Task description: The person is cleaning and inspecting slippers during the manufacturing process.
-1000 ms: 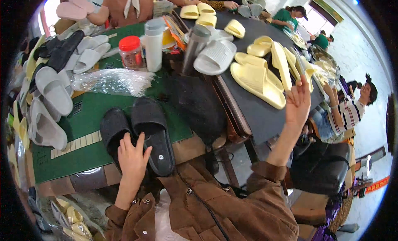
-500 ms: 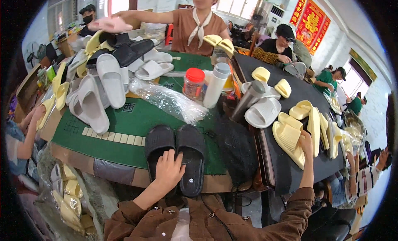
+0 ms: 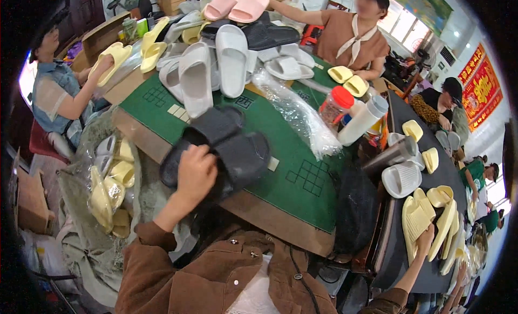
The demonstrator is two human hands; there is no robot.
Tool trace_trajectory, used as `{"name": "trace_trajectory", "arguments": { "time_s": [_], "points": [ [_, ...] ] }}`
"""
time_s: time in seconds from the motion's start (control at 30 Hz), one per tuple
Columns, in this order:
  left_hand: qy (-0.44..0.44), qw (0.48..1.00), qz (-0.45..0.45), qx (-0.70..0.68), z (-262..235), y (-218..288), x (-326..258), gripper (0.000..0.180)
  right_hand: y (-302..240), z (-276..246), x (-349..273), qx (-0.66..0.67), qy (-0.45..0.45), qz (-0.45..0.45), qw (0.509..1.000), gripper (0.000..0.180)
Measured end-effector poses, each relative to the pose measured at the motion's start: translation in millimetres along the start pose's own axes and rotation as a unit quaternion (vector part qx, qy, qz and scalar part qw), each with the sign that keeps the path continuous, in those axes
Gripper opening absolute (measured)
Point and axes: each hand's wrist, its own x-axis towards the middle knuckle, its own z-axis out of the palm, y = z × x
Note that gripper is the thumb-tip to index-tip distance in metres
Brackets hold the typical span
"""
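At the near edge of the green felt surface (image 3: 302, 179), the left hand (image 3: 195, 173) lies with fingers curled over a pair of black foam slide slippers (image 3: 226, 146), which rest side by side and overhang that edge. Far to the right, on the dark surface (image 3: 399, 271), the right hand (image 3: 425, 239) pinches the near end of a pale yellow foam slipper (image 3: 415, 222) in a stack of the same. White foam slippers (image 3: 216, 65) are heaped at the far left, just beside a crumpled clear plastic bag (image 3: 302, 117).

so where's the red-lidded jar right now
In the head view the jar stands on the green mat, right of centre, between the crumpled plastic bag and a white bottle.
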Motion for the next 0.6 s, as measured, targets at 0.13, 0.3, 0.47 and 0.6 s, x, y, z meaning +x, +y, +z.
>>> {"name": "trace_trajectory", "arguments": {
  "time_s": [0.13,0.3,0.47,0.6],
  "points": [
    [0.072,0.987,-0.139,0.031,-27.3,-69.8,-4.9,0.016,-38.4,-5.1,-16.8,-0.017,0.004,-0.057,0.998,0.027],
    [0.131,0.964,-0.21,0.101,-35.9,-173.6,9.0,0.024,-34.6,-10.0,-30.3,-0.009,-0.008,-0.019,1.0,0.023],
    [0.15,0.925,-0.33,0.113,-22.6,-264.1,40.1,0.037,-49.5,-14.5,-54.3,0.011,-0.029,-0.06,0.998,0.021],
    [0.154,0.944,-0.28,0.083,-7.4,-282.5,76.8,0.038,-63.9,-15.5,-71.8,0.043,-0.049,-0.008,0.998,0.025]
  ]
}}
